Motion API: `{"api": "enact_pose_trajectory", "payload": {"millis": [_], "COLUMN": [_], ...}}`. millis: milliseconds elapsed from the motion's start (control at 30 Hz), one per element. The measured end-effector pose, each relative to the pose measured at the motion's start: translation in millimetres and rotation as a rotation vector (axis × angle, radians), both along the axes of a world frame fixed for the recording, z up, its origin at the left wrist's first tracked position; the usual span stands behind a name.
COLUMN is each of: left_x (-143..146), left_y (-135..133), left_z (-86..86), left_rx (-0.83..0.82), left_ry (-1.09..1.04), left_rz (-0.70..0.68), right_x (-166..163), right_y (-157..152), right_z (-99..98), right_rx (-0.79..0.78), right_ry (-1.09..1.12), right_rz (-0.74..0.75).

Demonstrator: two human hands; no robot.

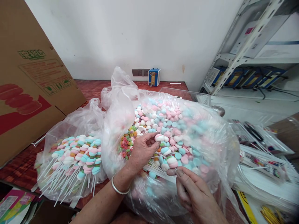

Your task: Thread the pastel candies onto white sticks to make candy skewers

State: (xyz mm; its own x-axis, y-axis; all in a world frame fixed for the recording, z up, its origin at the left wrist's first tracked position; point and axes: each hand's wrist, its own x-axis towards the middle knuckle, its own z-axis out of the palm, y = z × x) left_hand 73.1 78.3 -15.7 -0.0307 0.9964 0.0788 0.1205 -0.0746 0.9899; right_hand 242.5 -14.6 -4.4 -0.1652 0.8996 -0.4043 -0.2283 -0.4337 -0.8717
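**Candy Skewers: Many Stacked, Large Loose Stock Remaining**

Status: partly complete, judged by the contents of the two bags.

Completed: a dense pile of skewers [90,151] lies at the left bag [94,109], candies grouped toward the back, bare sticks reaching past the near edge. Each readable skewer carries pink, white or blue candies, with coloured layers between some of them.

Remaining: the large bag [107,149], open at the top, holds loose discs [173,123] in the same three colours over most of its area. Sugared rings [125,146] occupy its left side. Loose sticks [157,168] lie across the near part, beside a few stacked candies.

Left hand [143,149]: thumb and forefinger pinch a pink-and-white candy [159,137] above the middle of the large bag.

Right hand [192,189]: thumb closed against forefinger, at the near side of the same bag, just below the stacked candies. Whether a stick is gripped there cannot be told.

Both bags rest on the table [87,88].
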Motion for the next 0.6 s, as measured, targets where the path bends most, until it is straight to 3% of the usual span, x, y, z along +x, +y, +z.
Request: {"api": "enact_pose_trajectory", "payload": {"millis": [333,600], "left_x": [2,3], "left_y": [-4,-5], "left_z": [1.4,6.5], "left_rx": [0.103,0.156], "left_ry": [0.070,0.081], "left_rz": [-0.025,-0.069], "right_x": [-14,-24], "right_y": [-5,-5], "right_z": [19.9,9.2], "right_rx": [-0.098,-0.047], "right_ry": [0.138,0.120], "right_rz": [-0.088,-0.081]}}
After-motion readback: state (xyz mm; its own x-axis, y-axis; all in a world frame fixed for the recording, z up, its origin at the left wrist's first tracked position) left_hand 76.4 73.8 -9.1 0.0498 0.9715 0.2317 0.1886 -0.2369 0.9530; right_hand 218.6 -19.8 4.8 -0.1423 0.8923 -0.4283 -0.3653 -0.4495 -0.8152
